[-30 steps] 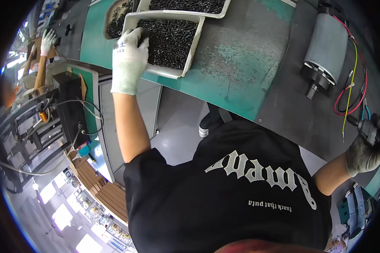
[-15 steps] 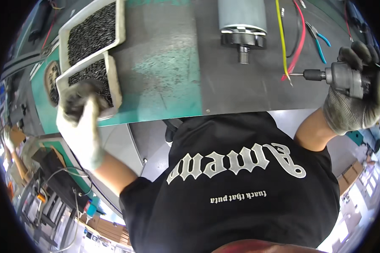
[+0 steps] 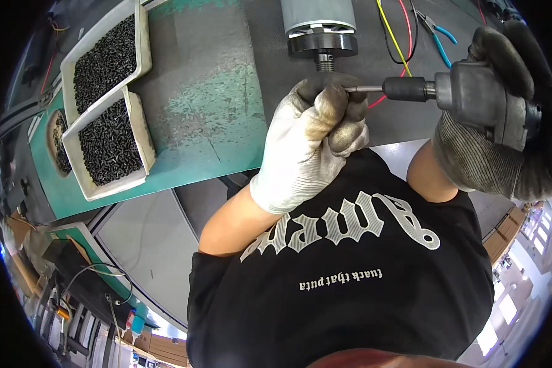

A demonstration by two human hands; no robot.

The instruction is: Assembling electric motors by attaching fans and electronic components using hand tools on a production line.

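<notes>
My right hand (image 3: 494,150), in a dark-palmed grey glove, grips a dark power screwdriver (image 3: 478,95) held level, its bit pointing left. At the bit's tip my left hand (image 3: 310,138), in a white glove with soiled fingertips, is closed in a pinch. Whatever those fingertips hold is hidden. Just beyond them lies a grey cylindrical motor (image 3: 319,15) with a black collar and a threaded shaft facing me. To the left, a near white tray (image 3: 142,132) and a far white tray (image 3: 142,46) hold many small black screw-like pieces.
Blue-handled pliers (image 3: 441,46) lie at the back right, beside a yellow wire (image 3: 394,34) and a red wire (image 3: 409,37). A round dish (image 3: 52,147) stands left of the trays. The bench has a worn green mat (image 3: 196,122) with its front edge near my body.
My left hand has left the near tray and moved right to the screwdriver's tip. The screwdriver in my right hand has shifted left and closer to the motor.
</notes>
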